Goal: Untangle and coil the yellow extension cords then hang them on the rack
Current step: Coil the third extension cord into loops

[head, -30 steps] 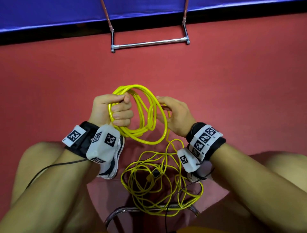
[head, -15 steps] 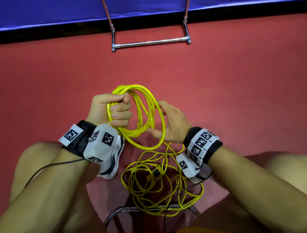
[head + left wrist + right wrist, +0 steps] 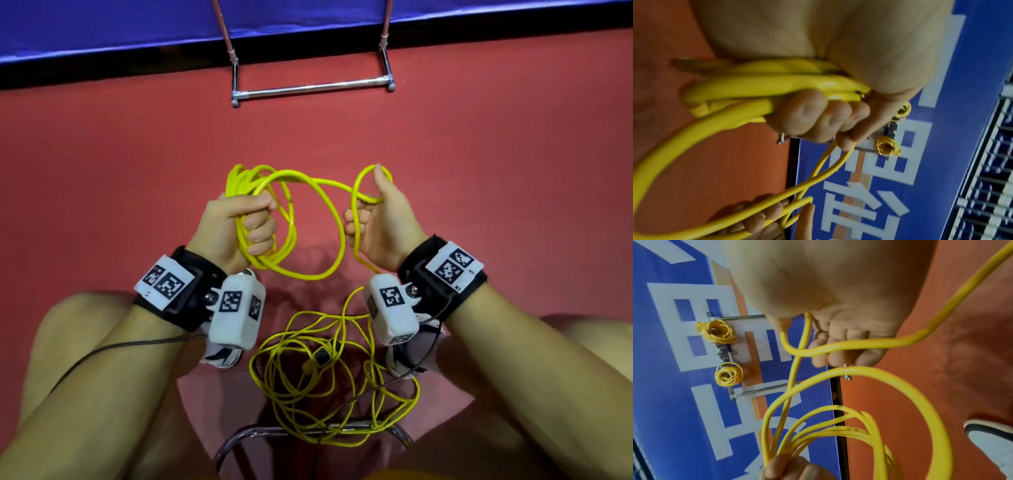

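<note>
From the head view, several finished loops of a yellow extension cord point(image 3: 284, 219) are gripped in the fist of the left hand point(image 3: 236, 222), all fingers curled round the bundle. A fresh loop is held up by the right hand point(image 3: 380, 219), its fingers curled round the strand and the thumb raised. A loose tangle point(image 3: 329, 380) is left on the red floor point(image 3: 479, 171) between the shoes.

In the left wrist view, the fingers point(image 3: 818, 116) are seen pressed together over the bundled strands.

In the right wrist view, two coiled cords point(image 3: 719, 331) are already hung on the rack point(image 3: 748, 318). Coiling is judged partly done; the tangle remains to be wound and hung.
</note>
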A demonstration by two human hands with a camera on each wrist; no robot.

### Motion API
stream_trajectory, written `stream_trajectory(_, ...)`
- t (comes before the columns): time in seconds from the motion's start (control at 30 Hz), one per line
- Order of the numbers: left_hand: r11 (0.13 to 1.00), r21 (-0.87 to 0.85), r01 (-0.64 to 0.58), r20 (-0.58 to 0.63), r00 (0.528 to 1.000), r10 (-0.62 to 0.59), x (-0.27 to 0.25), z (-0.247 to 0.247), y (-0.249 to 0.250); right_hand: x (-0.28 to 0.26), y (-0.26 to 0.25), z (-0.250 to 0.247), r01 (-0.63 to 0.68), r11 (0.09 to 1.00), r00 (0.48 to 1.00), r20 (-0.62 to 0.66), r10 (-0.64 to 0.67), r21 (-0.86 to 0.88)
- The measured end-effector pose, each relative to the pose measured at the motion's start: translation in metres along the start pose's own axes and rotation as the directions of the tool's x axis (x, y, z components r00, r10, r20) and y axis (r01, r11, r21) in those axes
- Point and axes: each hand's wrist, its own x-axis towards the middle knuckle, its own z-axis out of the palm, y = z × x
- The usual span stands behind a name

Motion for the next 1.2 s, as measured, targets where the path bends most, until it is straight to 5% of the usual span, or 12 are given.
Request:
stream_trajectory(0.2, 0.859, 0.484, -0.164, -0.19, 0.939, 0.287, 0.011, 0.003, -0.022, 0.007, -0.002, -0.007, -0.164, 0.982, 0.979, -0.135, 0.151, -0.094)
stream_trajectory(0.3, 0.744, 0.65, -0.155, -0.204, 0.908, 0.367, 0.013, 0.002, -0.028, 0.005, -0.005, -0.009, -0.131, 0.95, 0.983, -0.161, 0.087, -0.285)
stream_trajectory(0.4, 0.609, 0.778, -0.154, -0.175, 0.878, 0.445, 0.013, -0.001, -0.028, 0.011, -0.001, -0.013, -0.004, 0.909, 0.959, -0.26, -0.115, -0.417)
stream_trajectory(0.47, 0.52, 0.847, -0.109, -0.197, 0.845, 0.498, 0.014, -0.007, -0.026, 0.017, 0.0, -0.019, 0.1, 0.882, 0.894, -0.348, -0.282, -0.46)
stream_trajectory(0.53, 0.519, 0.854, -0.036, -0.288, 0.799, 0.529, 0.018, -0.02, -0.022, 0.021, -0.001, -0.029, 0.168, 0.792, 0.773, -0.421, -0.475, -0.586)
stream_trajectory(0.7, 0.702, 0.707, 0.085, -0.517, 0.739, 0.432, 0.022, -0.04, -0.012, 0.017, -0.006, -0.037, 0.495, 0.459, 0.499, -0.191, -0.845, -0.738)
stream_trajectory(0.8, 0.827, 0.558, 0.064, -0.586, 0.736, 0.339, 0.023, -0.036, -0.012, 0.022, -0.009, -0.041, 0.521, 0.287, 0.39, -0.075, -0.918, -0.804)
stream_trajectory(0.9, 0.943, 0.331, 0.042, -0.5, 0.855, 0.138, 0.016, -0.029, -0.006, 0.03, -0.011, -0.052, 0.439, 0.389, 0.489, -0.148, -0.86, -0.81)
stream_trajectory(0.97, 0.966, 0.222, 0.134, -0.267, 0.961, -0.072, 0.004, -0.017, 0.002, 0.033, -0.012, -0.059, 0.378, 0.472, 0.554, -0.214, -0.805, -0.796)
stream_trajectory(1.0, 0.962, 0.196, 0.191, -0.129, 0.977, -0.168, -0.003, -0.011, 0.004, 0.034, -0.014, -0.061, 0.346, 0.491, 0.569, -0.238, -0.788, -0.799)
stream_trajectory(1.13, 0.945, 0.034, 0.325, 0.359, 0.879, -0.315, -0.022, 0.003, -0.004, 0.041, -0.01, -0.064, 0.257, 0.55, 0.595, -0.318, -0.738, -0.794)
stream_trajectory(1.2, 0.911, -0.195, 0.362, 0.548, 0.811, -0.205, -0.02, 0.004, -0.003, 0.047, 0.003, -0.061, 0.144, 0.537, 0.726, -0.28, -0.628, -0.831)
